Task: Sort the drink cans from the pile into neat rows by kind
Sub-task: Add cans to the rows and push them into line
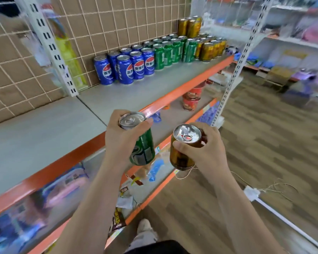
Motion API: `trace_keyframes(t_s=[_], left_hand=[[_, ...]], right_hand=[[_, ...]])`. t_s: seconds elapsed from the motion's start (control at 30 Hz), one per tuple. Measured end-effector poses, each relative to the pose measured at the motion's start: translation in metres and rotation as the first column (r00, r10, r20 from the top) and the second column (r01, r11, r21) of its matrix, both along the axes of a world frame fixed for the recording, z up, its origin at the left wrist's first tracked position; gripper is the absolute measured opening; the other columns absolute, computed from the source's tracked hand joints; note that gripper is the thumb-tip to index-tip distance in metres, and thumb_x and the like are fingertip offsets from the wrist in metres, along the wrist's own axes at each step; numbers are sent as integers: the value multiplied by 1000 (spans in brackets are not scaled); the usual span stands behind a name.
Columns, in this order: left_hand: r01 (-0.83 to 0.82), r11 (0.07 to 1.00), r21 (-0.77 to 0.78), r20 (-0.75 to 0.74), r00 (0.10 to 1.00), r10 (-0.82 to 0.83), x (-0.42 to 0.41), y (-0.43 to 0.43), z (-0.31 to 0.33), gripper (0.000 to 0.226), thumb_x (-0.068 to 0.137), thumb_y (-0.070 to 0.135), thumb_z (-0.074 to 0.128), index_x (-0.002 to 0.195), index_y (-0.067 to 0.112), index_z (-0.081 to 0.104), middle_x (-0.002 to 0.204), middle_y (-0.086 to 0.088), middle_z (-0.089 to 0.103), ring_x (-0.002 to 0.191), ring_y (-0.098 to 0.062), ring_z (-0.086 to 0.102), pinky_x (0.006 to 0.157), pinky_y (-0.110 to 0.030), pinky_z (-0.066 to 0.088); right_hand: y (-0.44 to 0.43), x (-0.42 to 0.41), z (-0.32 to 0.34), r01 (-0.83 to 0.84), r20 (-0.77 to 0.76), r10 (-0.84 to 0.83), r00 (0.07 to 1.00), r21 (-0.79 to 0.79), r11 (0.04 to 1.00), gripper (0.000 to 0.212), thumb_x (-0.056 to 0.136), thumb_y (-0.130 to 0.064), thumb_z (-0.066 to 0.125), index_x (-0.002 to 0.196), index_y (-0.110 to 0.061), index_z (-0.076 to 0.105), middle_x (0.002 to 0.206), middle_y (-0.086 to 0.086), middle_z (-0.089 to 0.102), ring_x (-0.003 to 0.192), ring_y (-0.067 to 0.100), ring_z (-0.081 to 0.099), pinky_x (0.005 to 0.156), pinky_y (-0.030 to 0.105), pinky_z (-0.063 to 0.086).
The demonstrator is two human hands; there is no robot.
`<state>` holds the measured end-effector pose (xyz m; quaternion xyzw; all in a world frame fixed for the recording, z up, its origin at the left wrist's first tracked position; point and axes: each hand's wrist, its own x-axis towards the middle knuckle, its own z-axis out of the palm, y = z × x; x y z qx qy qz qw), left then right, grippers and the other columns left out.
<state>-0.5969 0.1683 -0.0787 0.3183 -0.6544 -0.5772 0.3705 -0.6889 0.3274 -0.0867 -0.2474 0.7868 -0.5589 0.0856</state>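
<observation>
Shelf (136, 96): grey top, orange front edge, wire grid behind. Near stretch bare; sorted stock sits at the far end.

Rows on it, left to right: blue cans (125, 69), then green cans (168, 52), then gold cans (208, 50). All upright, grouped by kind, groups touching. Each runs a couple deep; back ranks partly hidden, so no sure count. A gold pair (189, 26) stands on top of the far row, stacked rather than in line.

Left hand (117, 142): out in front of the shelf edge, fingers and thumb wrapped round the upper part of a green can (144, 149), can tilted, top toward the shelf.

Right hand (207, 151): beside it, thumb and fingers clamped near the rim of a gold can (180, 156), roughly upright.

Both cans in the air, well short of their rows.

Judgement: most of the sorting looks done. These two are not yet placed. The pile itself is out of view, so what remains there cannot be told.
</observation>
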Motion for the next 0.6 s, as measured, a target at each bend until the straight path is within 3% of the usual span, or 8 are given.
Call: trace_keyframes(t_s=[0.13,0.2,0.27,0.37,0.43,0.53,0.6], left_hand=[[-22,1000,22,28,999,21,-55,-4,-9,34,70,23,80,84,23,49,77,6,55,61,-3,50,50,-11,40],[-25,999,41,22,999,24,-85,-11,-13,35,70,25,80,86,21,50,78,8,57,58,2,52,52,-11,41],[-26,998,61,11,1000,25,-118,-21,-14,41,63,36,82,88,22,53,82,8,61,65,1,58,63,-19,47],[-40,995,94,28,999,37,-170,-42,-10,51,49,57,74,87,30,55,92,5,65,86,-16,65,80,-38,54],[-39,992,118,8,999,38,-202,-55,-3,46,55,52,77,88,30,54,95,3,65,90,-19,65,83,-44,54],[-29,990,140,-29,999,33,-242,-73,4,36,67,35,81,89,29,52,95,3,63,86,-15,62,77,-36,51],[-18,990,141,-36,999,23,-266,-84,7,40,66,33,81,93,29,52,97,5,61,86,-11,59,76,-30,47]], right_hand=[[2,-40,-8,18,22,-18,1000,-3,1000,53,58,-31,87,105,-27,61,108,-6,50,100,7,53,86,19,42],[-2,-66,-11,17,41,-17,999,-2,1000,53,59,-27,87,105,-28,60,108,-5,50,98,4,54,85,17,43],[-10,-96,-12,27,40,-26,999,-23,999,50,59,-25,87,102,-31,60,106,-5,49,97,7,56,88,24,46],[-29,-146,-8,52,17,-51,999,-25,998,50,58,-27,87,99,-36,60,104,-6,49,94,6,57,90,28,47],[-42,-179,-3,37,6,-37,999,-6,999,56,55,-32,88,103,-34,60,105,-6,50,95,6,57,90,27,48],[-61,-222,3,51,-9,-51,999,-18,999,63,44,-50,80,102,-34,61,107,-5,52,96,6,58,89,27,48],[-72,-247,2,62,-13,-62,998,-42,997,63,45,-50,77,103,-32,61,107,-3,53,97,7,58,89,27,47]])
